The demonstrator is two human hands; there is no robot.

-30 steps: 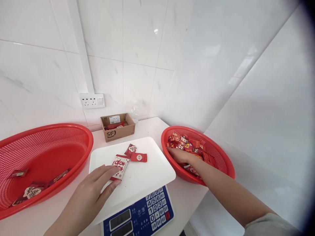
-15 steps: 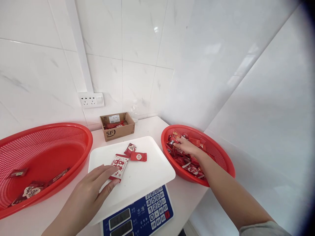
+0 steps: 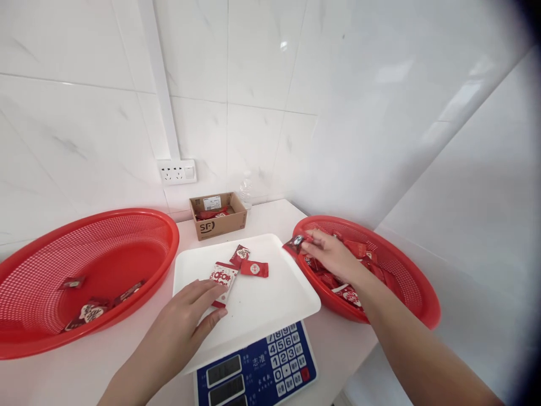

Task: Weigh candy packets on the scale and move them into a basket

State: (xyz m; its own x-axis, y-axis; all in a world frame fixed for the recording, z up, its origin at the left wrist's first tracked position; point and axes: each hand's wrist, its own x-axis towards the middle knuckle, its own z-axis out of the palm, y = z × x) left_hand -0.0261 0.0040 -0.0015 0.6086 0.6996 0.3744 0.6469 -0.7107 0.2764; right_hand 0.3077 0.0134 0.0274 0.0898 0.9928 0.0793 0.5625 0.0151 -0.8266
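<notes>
My left hand [image 3: 188,313] lies over the white plastic tray [image 3: 270,310] of a scale, fingers stretched out and resting on a white-and-red snack packet [image 3: 225,275]. Its thumb stands apart, near the packet's lower edge. Just beyond lie a dark red packet [image 3: 240,254] and a small bright red packet [image 3: 255,269], touching each other. Between the thumb and fingers of my right hand [image 3: 332,254] is a shiny dark red snack packet [image 3: 293,243]. That hand is over the left rim of the right red basket [image 3: 416,287], which holds many red packets [image 3: 327,278].
A larger red basket [image 3: 139,220] on the left holds several packets. Behind the tray stand a small cardboard box [image 3: 222,226] with red packets and a clear plastic bottle [image 3: 245,192]. The blue scale panel [image 3: 262,366] is in front. Walls close in behind and right.
My right hand has lifted a dark red packet from the pile and moved toward the tray. My left hand stays on the white-and-red packet. The view has shifted left.
</notes>
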